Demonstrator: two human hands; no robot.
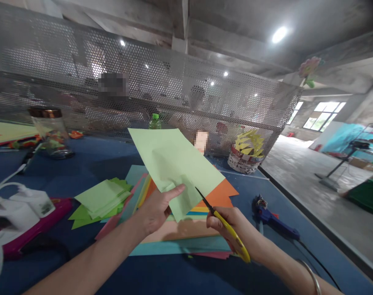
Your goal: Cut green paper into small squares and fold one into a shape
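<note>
My left hand grips a light green sheet of paper near its lower edge, thumb on top. The sheet is raised and tilted above a stack of coloured paper. In my right hand is a pair of scissors with yellow handles and dark blades. Their tips lie at the sheet's lower right part; whether the blades are apart I cannot make out. Left of the stack sits a small pile of cut light green pieces on darker green ones.
A blue glue gun lies at the right with its cord. A magenta power strip with white plugs is at the left. Behind stand a lidded jar, a green-capped bottle, a pot of yellow paper shapes and a perforated metal screen.
</note>
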